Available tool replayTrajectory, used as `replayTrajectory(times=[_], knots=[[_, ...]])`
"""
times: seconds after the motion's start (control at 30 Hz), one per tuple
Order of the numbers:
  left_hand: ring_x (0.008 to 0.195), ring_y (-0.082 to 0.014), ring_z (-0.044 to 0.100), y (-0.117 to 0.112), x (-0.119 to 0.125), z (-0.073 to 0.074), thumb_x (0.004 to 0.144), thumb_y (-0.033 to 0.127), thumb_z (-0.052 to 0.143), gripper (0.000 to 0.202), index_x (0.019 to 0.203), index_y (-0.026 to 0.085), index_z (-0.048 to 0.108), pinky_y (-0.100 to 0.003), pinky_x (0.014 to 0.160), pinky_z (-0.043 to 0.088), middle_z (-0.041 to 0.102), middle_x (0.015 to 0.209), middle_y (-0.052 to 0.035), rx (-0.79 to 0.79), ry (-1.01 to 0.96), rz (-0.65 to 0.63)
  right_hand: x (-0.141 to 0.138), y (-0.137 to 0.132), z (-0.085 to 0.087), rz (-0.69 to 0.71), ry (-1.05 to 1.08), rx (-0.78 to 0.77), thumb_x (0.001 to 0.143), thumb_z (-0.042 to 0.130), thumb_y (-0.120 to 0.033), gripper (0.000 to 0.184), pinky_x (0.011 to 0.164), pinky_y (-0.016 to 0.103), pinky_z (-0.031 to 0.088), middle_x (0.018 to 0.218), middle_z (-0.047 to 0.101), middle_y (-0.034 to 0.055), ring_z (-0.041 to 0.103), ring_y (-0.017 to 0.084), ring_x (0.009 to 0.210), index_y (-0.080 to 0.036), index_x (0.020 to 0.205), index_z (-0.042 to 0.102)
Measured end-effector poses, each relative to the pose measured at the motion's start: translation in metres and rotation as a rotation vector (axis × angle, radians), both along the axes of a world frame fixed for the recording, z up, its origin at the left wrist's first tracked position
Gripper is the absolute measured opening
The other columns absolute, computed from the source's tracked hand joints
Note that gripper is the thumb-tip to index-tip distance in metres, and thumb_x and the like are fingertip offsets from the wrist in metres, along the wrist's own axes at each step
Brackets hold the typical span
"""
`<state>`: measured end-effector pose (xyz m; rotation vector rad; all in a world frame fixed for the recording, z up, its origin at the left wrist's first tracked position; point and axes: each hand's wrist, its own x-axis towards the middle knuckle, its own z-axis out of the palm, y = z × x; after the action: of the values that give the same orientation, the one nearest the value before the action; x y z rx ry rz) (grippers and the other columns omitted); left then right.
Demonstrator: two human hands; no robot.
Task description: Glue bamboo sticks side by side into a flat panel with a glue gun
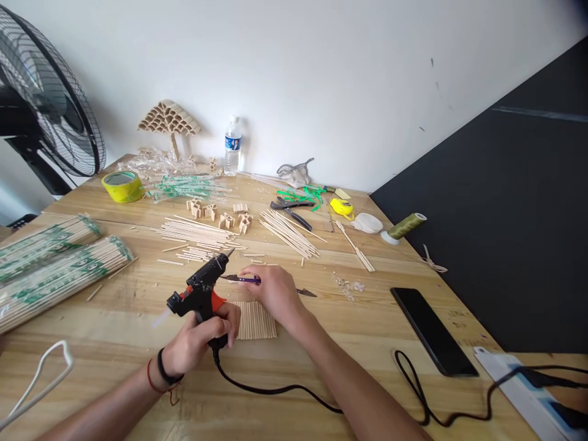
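My left hand [209, 334] is wrapped around the handle of a black hot glue gun [202, 285] with an orange trigger. Its nozzle points up and to the right. Pinched in my right hand [278, 291] is a slim purple craft tool [250, 280] with a dark pointed blade at each end. Under and between my hands lies a small flat panel of short wooden sticks [256, 321], side by side, its left edge partly covered by my left hand. Cut sticks [195, 233] lie loose just beyond the glue gun.
Small stick-built pieces [226, 220], pliers [294, 211] and more sticks [289, 233] lie farther back. A stick-built tree [169, 122] and water bottle [233, 147] stand by the wall. Bagged sticks [68, 275] lie left; a phone [432, 331] and black cord [285, 389] lie right.
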<state>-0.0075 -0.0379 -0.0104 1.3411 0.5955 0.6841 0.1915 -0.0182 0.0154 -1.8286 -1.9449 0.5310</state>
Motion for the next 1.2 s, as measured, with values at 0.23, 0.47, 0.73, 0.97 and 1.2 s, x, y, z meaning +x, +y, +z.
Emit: replayTrajectory(times=[0.23, 0.47, 0.73, 0.97, 1.2], knots=[[0.058, -0.0154, 0.042, 0.005, -0.001, 0.01, 0.09, 0.04, 0.05, 0.038, 0.059, 0.018, 0.054, -0.033, 0.061, 0.033, 0.046, 0.059, -0.0006, -0.01, -0.077, 0.099, 0.006, 0.009, -0.011, -0.05, -0.042, -0.027, 0.089, 0.077, -0.022, 0.009, 0.068, 0.028, 0.047, 0.087, 0.084, 0.0031, 0.075, 0.022, 0.079, -0.027, 0.093, 0.083], [0.055, -0.0144, 0.041, 0.009, 0.001, 0.015, 0.091, 0.044, 0.053, 0.041, 0.058, 0.019, 0.052, -0.033, 0.059, 0.033, 0.044, 0.057, 0.0006, 0.0, -0.011, 0.206, 0.042, -0.006, -0.006, -0.14, -0.016, -0.022, 0.092, 0.074, -0.027, 0.009, 0.061, 0.027, 0.041, 0.079, 0.08, 0.0019, 0.069, 0.019, 0.069, -0.024, 0.095, 0.081], [0.057, -0.0144, 0.042, 0.012, 0.0, 0.01, 0.092, 0.045, 0.051, 0.042, 0.059, 0.019, 0.051, -0.032, 0.059, 0.035, 0.045, 0.059, 0.0006, 0.056, 0.09, 0.235, 0.045, -0.004, -0.014, -0.108, 0.023, -0.016, 0.089, 0.076, -0.026, 0.005, 0.064, 0.028, 0.041, 0.078, 0.08, 0.0028, 0.069, 0.02, 0.071, -0.025, 0.09, 0.081], [0.068, -0.0164, 0.051, 0.013, 0.001, 0.01, 0.092, 0.044, 0.065, 0.03, 0.092, 0.016, 0.075, -0.029, 0.062, 0.039, 0.06, 0.075, -0.0021, 0.02, 0.245, 0.204, 0.052, -0.036, 0.021, -0.046, 0.266, -0.018, 0.093, 0.073, -0.034, 0.016, 0.06, 0.024, 0.045, 0.078, 0.076, 0.0, 0.064, 0.015, 0.065, -0.019, 0.091, 0.078], [0.073, -0.0185, 0.051, 0.001, 0.01, 0.023, 0.086, 0.053, 0.072, 0.04, 0.098, 0.016, 0.078, -0.03, 0.065, 0.04, 0.058, 0.076, -0.0025, 0.078, 0.405, 0.068, 0.036, -0.071, 0.035, 0.045, 0.39, 0.006, 0.085, 0.07, -0.006, 0.019, 0.057, 0.022, 0.043, 0.071, 0.077, -0.0023, 0.064, 0.013, 0.06, -0.021, 0.087, 0.08]])
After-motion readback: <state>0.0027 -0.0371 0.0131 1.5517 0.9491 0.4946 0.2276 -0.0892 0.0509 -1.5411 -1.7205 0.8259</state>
